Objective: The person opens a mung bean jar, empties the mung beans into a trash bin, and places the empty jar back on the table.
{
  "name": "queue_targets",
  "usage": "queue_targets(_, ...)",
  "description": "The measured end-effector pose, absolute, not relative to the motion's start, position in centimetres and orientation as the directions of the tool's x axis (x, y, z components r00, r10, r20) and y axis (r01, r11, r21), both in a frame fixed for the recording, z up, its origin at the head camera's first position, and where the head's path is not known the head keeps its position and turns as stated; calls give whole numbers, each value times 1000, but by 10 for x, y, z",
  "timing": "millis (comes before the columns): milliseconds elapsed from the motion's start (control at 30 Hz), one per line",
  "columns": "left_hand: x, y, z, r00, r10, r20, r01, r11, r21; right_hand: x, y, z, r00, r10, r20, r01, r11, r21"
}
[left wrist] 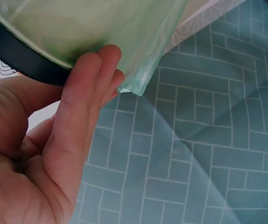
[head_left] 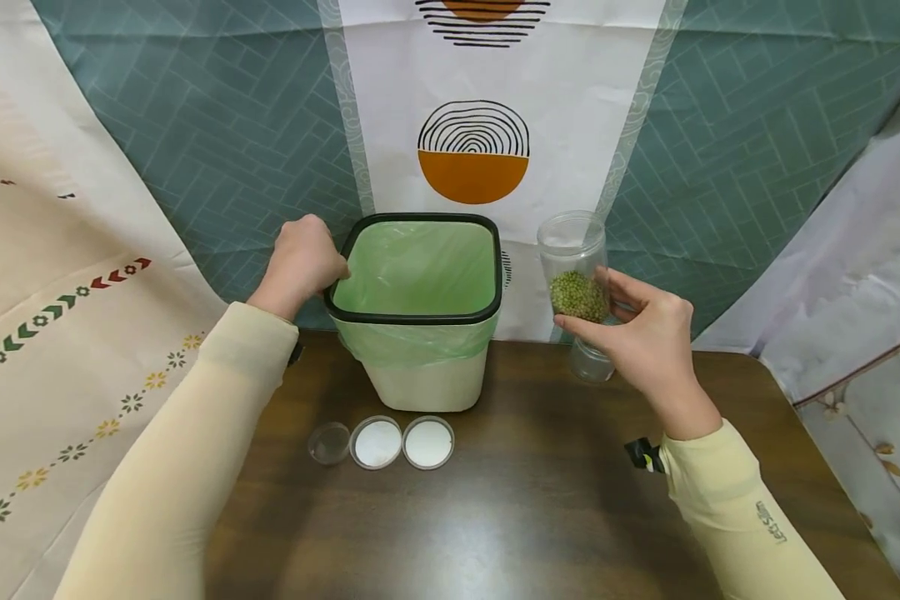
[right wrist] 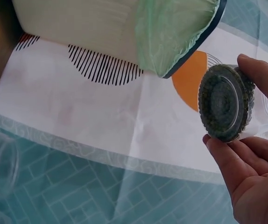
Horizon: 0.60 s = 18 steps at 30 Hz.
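A cream trash bin (head_left: 427, 375) with a black rim and a light green bag (head_left: 420, 267) lining it stands at the back of the table. My left hand (head_left: 303, 262) grips the bin's left rim, the fingers (left wrist: 80, 88) lying against the bag in the left wrist view. To the right of the bin, my right hand (head_left: 637, 329) holds a clear jar (head_left: 572, 250) up off the table, thumb on one side and fingers on the other. Small green beans (head_left: 577, 297) fill its lower part. Only the jar's base (right wrist: 222, 102) shows well in the right wrist view.
Below the right hand, another clear jar (head_left: 592, 362) stands on the brown table (head_left: 510, 467), partly hidden. In front of the bin lie a clear lid (head_left: 329, 443) and two white-centred lids (head_left: 376, 442). A patterned cloth (head_left: 247, 125) hangs right behind the bin.
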<state>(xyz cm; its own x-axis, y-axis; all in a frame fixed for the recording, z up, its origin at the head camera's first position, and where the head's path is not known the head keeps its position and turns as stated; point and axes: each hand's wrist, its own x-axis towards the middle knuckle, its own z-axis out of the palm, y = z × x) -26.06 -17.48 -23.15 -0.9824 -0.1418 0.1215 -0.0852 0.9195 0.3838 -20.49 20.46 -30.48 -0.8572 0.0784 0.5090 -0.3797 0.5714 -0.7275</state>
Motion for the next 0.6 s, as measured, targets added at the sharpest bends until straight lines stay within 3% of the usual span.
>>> queue_targets(200, -262, -174, -231, -979, -161, 128, -105, 924, 367, -211, 204, -299, -798, -31, 603, -476, 646, -597)
queue_targets(600, -262, -177, -238, -977, -126, 173, -50, 919, 391, -223, 202, -277, -640, -170, 749, -550, 783, -292)
